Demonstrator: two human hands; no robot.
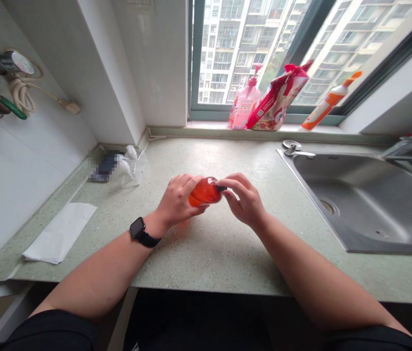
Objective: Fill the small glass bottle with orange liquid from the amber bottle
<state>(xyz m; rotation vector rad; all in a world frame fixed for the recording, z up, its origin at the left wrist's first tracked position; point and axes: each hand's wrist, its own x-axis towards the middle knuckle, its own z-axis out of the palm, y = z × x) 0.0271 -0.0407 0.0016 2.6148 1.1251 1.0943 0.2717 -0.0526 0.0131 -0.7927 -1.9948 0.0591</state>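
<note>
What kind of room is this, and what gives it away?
Most likely a home kitchen: a steel sink set into a speckled countertop, and cleaning-type bottles, one pink, one orange-and-white, on the windowsill.

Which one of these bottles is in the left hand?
The orange-red bottle with a black top; the pink pump bottle and white-orange bottle stand by the window.

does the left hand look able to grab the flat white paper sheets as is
Probably not: the left hand grips the translucent orange bottle, though just speckled grey-green counter separates that hand from the paper sheets.
</note>
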